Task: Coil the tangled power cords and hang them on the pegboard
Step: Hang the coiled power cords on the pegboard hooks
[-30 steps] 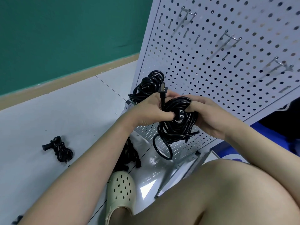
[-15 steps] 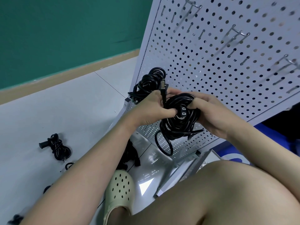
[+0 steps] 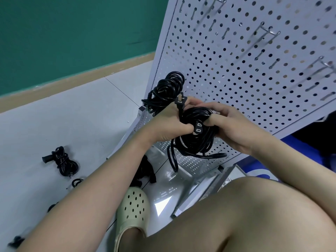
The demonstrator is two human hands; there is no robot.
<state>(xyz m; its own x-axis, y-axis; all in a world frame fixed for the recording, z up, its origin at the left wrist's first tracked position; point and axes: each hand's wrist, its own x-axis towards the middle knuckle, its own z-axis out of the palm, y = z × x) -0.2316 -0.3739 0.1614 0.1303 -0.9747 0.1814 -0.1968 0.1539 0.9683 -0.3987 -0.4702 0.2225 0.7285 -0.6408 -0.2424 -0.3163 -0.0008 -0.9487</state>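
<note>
**Power cord coil held in both hands at pegboard**

Power cord coil [image 3: 195,137] is gripped in front of the white pegboard [image 3: 236,70], low on its face. Left hand [image 3: 163,122] fingers are curled round the coil's left side; the two-pin plug [image 3: 180,101] sticks up just above that hand. Right hand [image 3: 231,124] fingers are curled into the coil's right side, beside the socket connector [image 3: 197,127]. One loop hangs below the coil. A second coiled cord [image 3: 165,91] is seen against the pegboard's left edge. A bundled cord [image 3: 61,160] lies on the floor [image 3: 63,124], well left of the pegboard. Empty hooks [image 3: 267,33] are set higher on the pegboard.
</note>
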